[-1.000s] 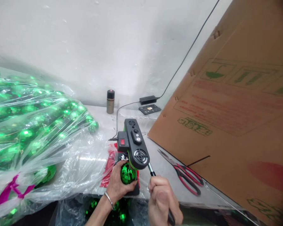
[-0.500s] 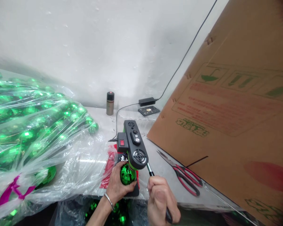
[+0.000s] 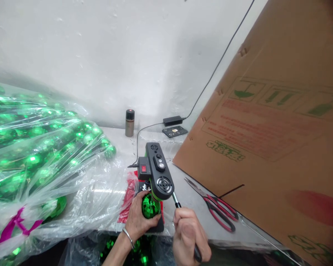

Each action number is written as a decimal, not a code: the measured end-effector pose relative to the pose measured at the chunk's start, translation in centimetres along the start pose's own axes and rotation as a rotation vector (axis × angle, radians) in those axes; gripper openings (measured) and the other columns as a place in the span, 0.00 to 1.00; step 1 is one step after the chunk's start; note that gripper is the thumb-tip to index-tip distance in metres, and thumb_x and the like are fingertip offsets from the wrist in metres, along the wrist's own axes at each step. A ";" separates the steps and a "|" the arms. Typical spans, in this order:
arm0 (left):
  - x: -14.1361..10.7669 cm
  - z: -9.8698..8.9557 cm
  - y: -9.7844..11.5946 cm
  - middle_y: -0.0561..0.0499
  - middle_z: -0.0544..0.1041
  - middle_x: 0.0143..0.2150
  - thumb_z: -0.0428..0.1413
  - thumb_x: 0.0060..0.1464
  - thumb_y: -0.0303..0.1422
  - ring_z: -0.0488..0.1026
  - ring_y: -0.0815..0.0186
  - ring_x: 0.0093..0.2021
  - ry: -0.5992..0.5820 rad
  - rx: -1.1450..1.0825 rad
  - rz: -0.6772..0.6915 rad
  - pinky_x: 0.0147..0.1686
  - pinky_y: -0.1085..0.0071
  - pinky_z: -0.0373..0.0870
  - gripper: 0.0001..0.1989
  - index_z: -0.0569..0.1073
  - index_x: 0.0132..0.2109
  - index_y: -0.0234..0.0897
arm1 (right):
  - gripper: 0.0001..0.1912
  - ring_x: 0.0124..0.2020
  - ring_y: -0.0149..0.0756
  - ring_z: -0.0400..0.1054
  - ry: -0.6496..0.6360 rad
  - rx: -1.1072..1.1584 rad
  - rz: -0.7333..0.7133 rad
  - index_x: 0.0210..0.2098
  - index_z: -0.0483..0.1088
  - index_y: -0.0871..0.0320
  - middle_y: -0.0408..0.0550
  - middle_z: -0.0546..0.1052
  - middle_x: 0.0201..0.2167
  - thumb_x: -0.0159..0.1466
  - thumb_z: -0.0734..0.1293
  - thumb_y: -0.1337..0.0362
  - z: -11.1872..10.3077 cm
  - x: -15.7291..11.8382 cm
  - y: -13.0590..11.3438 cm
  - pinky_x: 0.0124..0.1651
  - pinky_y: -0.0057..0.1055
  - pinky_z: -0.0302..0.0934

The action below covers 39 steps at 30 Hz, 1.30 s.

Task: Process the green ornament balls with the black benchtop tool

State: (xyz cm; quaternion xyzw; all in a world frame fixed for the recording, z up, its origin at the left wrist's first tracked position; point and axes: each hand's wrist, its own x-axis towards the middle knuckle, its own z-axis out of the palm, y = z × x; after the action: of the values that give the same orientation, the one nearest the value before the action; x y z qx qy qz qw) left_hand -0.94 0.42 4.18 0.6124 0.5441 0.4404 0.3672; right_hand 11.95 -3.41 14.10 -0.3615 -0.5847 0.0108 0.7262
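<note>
My left hand (image 3: 138, 217), with a silver bangle at the wrist, is wrapped round a shiny green faceted ball (image 3: 151, 206). The ball sits under the front end of a black machine (image 3: 159, 171) that has a red switch and round vents. My right hand (image 3: 189, 233) is closed round the black handle of a lever (image 3: 177, 202) that sticks out from the machine's right side. Red plastic (image 3: 127, 201) lies beneath the machine. The contact between the ball's top and the machine is partly hidden.
Bagged green balls (image 3: 33, 147) fill the left side, tied with a purple ribbon (image 3: 16, 225). Red-handled scissors (image 3: 219, 210) lie right of the machine, beside a large cardboard box (image 3: 266, 147). Behind are a bottle (image 3: 130, 123), a phone (image 3: 174, 131) and a power adapter (image 3: 172, 120). More green balls show below the table edge.
</note>
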 end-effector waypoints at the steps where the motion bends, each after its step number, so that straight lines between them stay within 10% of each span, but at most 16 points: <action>1: 0.0 0.0 0.0 0.40 0.85 0.55 0.71 0.41 0.36 0.83 0.43 0.57 -0.002 -0.001 0.002 0.62 0.41 0.79 0.36 0.76 0.60 0.38 | 0.17 0.24 0.28 0.66 -0.003 0.002 0.000 0.30 0.65 0.55 0.40 0.70 0.26 0.77 0.60 0.72 0.0 0.0 0.0 0.26 0.29 0.57; 15: 0.0 0.0 -0.1 0.39 0.85 0.56 0.71 0.41 0.36 0.83 0.42 0.58 0.001 0.002 -0.003 0.62 0.40 0.79 0.37 0.76 0.61 0.36 | 0.21 0.25 0.27 0.63 0.055 0.025 0.060 0.27 0.60 0.56 0.38 0.61 0.22 0.77 0.61 0.75 1.1 2.8 -2.3 0.28 0.26 0.56; 39: -0.1 -0.1 0.1 0.40 0.85 0.55 0.71 0.42 0.36 0.83 0.43 0.57 0.004 -0.003 -0.029 0.63 0.40 0.78 0.36 0.77 0.60 0.37 | 0.20 0.25 0.27 0.65 0.018 -0.010 0.041 0.29 0.64 0.55 0.40 0.70 0.26 0.79 0.59 0.69 0.3 -0.5 -0.3 0.27 0.27 0.58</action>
State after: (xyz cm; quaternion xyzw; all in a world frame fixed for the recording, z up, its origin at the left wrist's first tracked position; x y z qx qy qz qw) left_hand -0.96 0.32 4.33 0.6032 0.5530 0.4371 0.3732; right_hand 11.46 -3.70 13.85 -0.3772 -0.5707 0.0197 0.7291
